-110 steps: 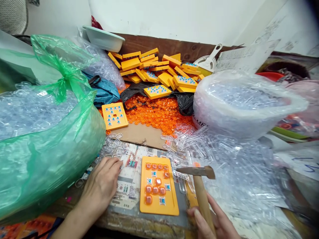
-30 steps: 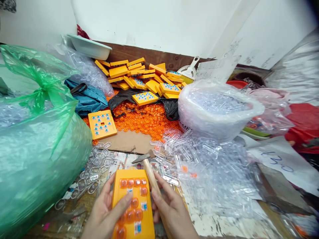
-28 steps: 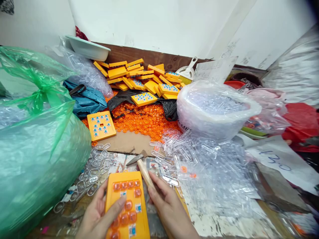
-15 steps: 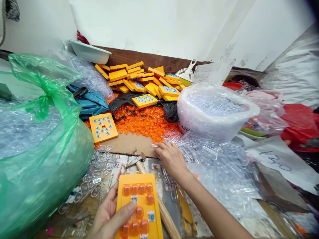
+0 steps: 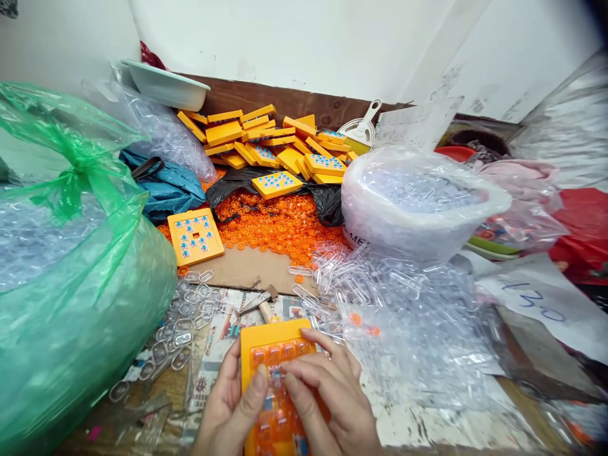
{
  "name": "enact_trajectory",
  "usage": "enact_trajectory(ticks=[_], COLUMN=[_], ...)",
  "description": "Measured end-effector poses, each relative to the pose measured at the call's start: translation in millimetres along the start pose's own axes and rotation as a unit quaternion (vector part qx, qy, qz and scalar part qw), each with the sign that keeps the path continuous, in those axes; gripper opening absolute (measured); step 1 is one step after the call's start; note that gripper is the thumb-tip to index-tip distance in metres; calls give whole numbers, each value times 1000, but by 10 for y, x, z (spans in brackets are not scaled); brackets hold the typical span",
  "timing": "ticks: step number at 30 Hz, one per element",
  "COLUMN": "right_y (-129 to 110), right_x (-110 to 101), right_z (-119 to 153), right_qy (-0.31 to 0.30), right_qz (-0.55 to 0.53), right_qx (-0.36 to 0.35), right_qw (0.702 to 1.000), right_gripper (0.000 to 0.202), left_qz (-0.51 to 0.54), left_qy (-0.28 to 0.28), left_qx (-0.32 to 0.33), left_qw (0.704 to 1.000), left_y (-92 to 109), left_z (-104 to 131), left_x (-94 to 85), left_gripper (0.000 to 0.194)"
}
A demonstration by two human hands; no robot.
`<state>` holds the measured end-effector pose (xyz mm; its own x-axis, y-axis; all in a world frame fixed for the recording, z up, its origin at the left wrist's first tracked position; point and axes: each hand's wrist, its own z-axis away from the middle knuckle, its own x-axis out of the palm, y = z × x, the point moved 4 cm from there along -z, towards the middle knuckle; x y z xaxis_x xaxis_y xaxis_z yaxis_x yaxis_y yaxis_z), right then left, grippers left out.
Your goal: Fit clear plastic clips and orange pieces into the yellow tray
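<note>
- Your left hand (image 5: pixel 232 405) grips the yellow tray (image 5: pixel 270 354) at the bench's near edge; your right hand (image 5: pixel 332 396) presses fingers onto its orange caps.
- Judging by this, you're seating pieces; next needs firm, even pressure.

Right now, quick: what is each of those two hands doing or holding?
Left hand: closed on the orange tray, gripping its left edge, thumb on top.
Right hand: on the same tray, fingers pressing its top; whether it pinches a small piece cannot be told.
</note>
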<state>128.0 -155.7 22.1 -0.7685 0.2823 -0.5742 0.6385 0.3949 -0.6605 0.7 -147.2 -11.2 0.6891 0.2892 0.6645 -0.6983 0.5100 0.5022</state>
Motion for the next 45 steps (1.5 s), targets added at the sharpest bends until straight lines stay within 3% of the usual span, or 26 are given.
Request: enact_trajectory(ticks=[3, 6, 8, 11, 12, 16, 20, 25, 29, 31, 34, 37, 39, 42, 45], right_y=[-62, -15, 60, 91, 99, 100, 319, 676, 586, 427, 174, 43, 1, -14, 28], right_x=[5, 22, 147, 314, 309, 113, -96, 4, -22, -137, -261, -215, -158, -106, -84], right_z=[-6, 11, 51, 80, 69, -148, -518, -806, -780, -696, -479, -186, -57, 7, 44], right_qy=[37, 118, 93, 32, 32, -3, 4, -52, -40, -37, -104, -159, -133, -66, -46], right_qz=[37, -43, -212, -403, -403, -161, -4, 120, 84, 25, -83, -237, -261, -255, -263], right_qx=[-44, 118, 256, 329, 322, 175, 106, 91, 97, 111, 160, 311, 358, 349, 354], right_qw=[998, 985, 938, 853, 856, 971, 994, 987, 991, 993, 978, 907, 887, 899, 896], right_gripper=[24, 14, 33, 52, 51, 29, 17, 7, 17, 25, 23, 23, 17, 7, 4], left_qz=[-22, -49, -70, -82, -81, -59, -43, 25, 52, 42, 22, -8, -39, -83, -117], left_qy=[-4, 13, 29, 37, 35, 40, 71, 57, 17, 5, -32, -87, -110, -105, -83], left_qx=[22, 41, 57, 74, 76, 73, 51, -40, -104, -93, -74, -72, -60, -31, -1], left_qw=[1000, 998, 996, 993, 993, 995, 995, 997, 993, 995, 996, 994, 991, 991, 990], left_y=[-3, -2, 6, 35, 50, 142, 253, 249, 194, 202, 228, 248, 264, 273, 254], left_z=[10, 5, 2, 11, 18, 52, 59, 51, 57, 56, 68, 107, 139, 175, 193], left_x=[32, 10, -1, 30, 50, 101, 83, 54, -6, -46, -48, 40, 113, 183, 194], left_gripper=[93, 86, 85, 83, 83, 82, 70, 58, 63, 69, 77, 77, 76, 73, 72])
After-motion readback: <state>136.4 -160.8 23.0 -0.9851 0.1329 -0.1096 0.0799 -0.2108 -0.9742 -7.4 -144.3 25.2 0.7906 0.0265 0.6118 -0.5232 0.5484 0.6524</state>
